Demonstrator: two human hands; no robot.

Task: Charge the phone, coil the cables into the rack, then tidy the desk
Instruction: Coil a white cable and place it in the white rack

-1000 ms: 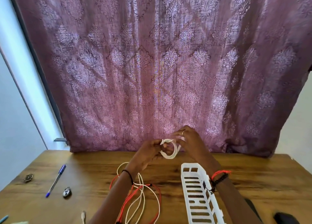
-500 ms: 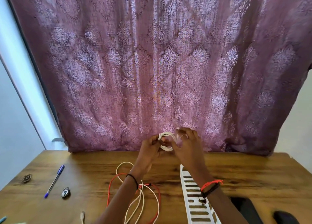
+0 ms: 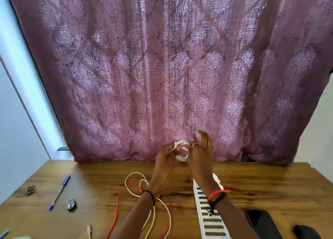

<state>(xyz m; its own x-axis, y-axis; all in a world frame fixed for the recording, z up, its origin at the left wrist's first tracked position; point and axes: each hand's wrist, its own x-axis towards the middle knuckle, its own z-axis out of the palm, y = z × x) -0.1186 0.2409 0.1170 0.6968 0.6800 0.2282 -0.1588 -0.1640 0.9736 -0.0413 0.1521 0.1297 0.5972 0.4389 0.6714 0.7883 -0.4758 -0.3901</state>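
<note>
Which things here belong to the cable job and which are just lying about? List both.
Job: white coil gripped by the left hand, loose white cable, red cable, white rack, dark slab, probably the phone.
Lying about: blue pen, small padlock, metal trinket, black object by the near right corner.

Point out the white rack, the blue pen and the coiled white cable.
white rack (image 3: 210, 223), head view, on its slotted wall.
blue pen (image 3: 59, 193), head view, mid-barrel.
coiled white cable (image 3: 182, 158), head view, the coil's lower loop.
</note>
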